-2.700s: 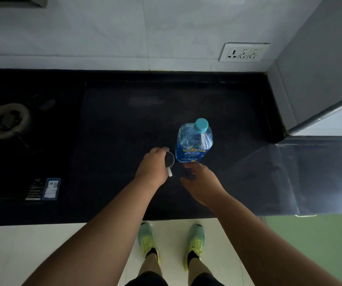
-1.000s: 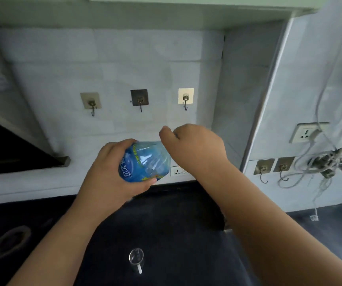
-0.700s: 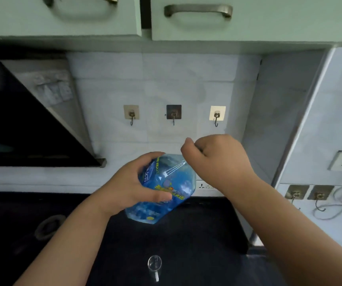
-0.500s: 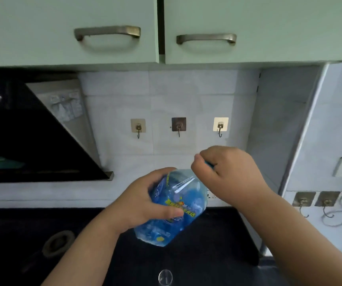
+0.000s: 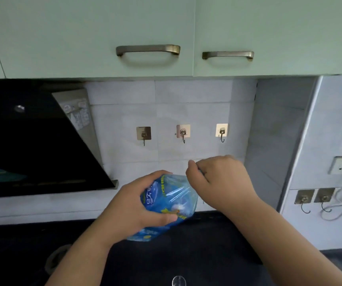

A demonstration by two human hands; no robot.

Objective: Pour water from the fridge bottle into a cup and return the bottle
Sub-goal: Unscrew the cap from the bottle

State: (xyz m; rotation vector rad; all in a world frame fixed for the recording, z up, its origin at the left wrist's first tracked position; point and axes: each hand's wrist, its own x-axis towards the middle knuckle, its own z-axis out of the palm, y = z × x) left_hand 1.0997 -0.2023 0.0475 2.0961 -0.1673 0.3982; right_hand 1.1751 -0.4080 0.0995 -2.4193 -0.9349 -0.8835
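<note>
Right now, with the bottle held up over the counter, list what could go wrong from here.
1. The left hand holds the bottle tilted in mid-air while the right hand covers its top; if the cap comes off at this angle, water may spill onto the black counter.
2. The cup sits at the frame's bottom edge, barely in view, so a pour could miss it.

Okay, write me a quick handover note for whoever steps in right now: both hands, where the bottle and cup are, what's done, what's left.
Left hand: grips the bottle around its body, held tilted above the counter.
Right hand: curled over the bottle's top; the cap is hidden, so cannot tell if it is off.
Cup: on the counter at the bottom edge, below the bottle.
Done: bottle out and lifted.
Left: uncap, pour, recap, return the bottle.
</note>
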